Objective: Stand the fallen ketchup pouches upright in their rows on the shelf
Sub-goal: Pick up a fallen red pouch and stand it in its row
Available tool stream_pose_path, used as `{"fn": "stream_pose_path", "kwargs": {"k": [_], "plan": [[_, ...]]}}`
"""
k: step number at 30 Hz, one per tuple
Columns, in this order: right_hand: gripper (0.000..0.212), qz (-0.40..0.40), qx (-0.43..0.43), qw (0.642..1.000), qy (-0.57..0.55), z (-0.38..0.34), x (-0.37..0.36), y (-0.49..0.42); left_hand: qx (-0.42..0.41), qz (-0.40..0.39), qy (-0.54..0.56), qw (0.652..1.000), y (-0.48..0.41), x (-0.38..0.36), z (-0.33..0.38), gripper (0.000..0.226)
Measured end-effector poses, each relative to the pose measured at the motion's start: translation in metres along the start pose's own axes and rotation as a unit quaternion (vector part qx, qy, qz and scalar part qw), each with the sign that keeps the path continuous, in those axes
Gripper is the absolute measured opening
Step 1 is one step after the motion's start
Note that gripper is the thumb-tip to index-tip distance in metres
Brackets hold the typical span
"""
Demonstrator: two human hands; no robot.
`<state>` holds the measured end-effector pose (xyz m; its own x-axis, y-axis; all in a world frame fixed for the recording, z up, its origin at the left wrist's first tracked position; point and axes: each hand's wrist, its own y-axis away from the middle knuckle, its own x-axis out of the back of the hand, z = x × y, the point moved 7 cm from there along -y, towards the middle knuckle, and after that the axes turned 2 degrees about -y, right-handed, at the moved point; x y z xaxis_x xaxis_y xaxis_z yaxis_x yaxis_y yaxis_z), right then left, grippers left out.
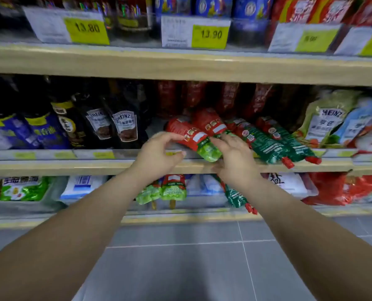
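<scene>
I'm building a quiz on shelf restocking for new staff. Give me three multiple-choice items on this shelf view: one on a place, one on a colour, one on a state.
1. Where do the fallen red ketchup pouches lie?
A. top shelf B. middle shelf C. floor

2. What colour is the end of the pouch between the hands?
A. light green B. blue C. white

3. How is the left hand?
A. closed fist B. flat on the shelf C. open, fingers curled

Answers: 1 B, they lie tipped forward over the middle wooden shelf edge. 2 A, the light green end sits beside the right hand. 3 C, nothing is gripped.
</scene>
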<state>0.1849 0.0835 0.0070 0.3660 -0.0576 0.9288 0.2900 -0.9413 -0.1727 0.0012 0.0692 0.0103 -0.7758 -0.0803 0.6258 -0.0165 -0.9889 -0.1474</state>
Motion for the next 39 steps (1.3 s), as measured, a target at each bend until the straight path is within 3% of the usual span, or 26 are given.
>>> {"fn": "stream_pose_path", "kwargs": {"k": [3,8,14,16,18,20,25,31,33,36,39], "plan": [[0.053,0.099,0.044,0.994,0.012,0.012,-0.013,-0.001,-0.067,0.045,-0.055,0.995,-0.010,-0.022,-0.008,0.052],[0.037,0.179,0.068,0.981,-0.035,-0.002,0.010,0.004,-0.072,0.089,-0.066,0.991,-0.017,-0.024,-0.003,0.069],[0.023,0.307,0.165,0.931,-0.111,-0.031,0.048,0.016,-0.080,0.172,-0.044,0.981,-0.021,-0.024,0.001,0.047],[0.037,0.321,0.153,0.916,-0.186,-0.025,0.051,0.012,-0.078,0.176,-0.010,0.981,-0.021,-0.025,0.001,0.038],[0.059,0.317,0.091,0.900,-0.286,-0.011,0.042,0.010,-0.072,0.175,0.017,0.982,-0.020,-0.025,0.000,0.034],[0.066,0.280,0.032,0.902,-0.326,-0.003,0.022,0.007,-0.050,0.174,0.021,0.983,-0.021,-0.022,-0.004,0.032],[0.081,0.134,0.015,0.942,-0.308,-0.016,-0.023,-0.023,-0.015,0.167,0.038,0.985,-0.027,-0.016,-0.014,0.029],[0.091,0.141,0.001,0.956,-0.256,-0.029,-0.032,-0.049,-0.010,0.138,0.009,0.990,-0.024,-0.012,-0.019,0.036],[0.090,0.149,-0.003,0.957,-0.250,-0.031,-0.034,-0.053,-0.033,0.163,-0.049,0.985,-0.009,-0.004,-0.026,0.040],[0.089,0.157,-0.001,0.957,-0.246,-0.038,-0.038,-0.058,-0.069,0.228,-0.204,0.950,0.016,0.011,-0.040,0.032],[0.083,0.158,-0.004,0.956,-0.248,-0.048,-0.042,-0.065,-0.087,0.257,-0.273,0.923,0.029,0.016,-0.053,0.027]]}}
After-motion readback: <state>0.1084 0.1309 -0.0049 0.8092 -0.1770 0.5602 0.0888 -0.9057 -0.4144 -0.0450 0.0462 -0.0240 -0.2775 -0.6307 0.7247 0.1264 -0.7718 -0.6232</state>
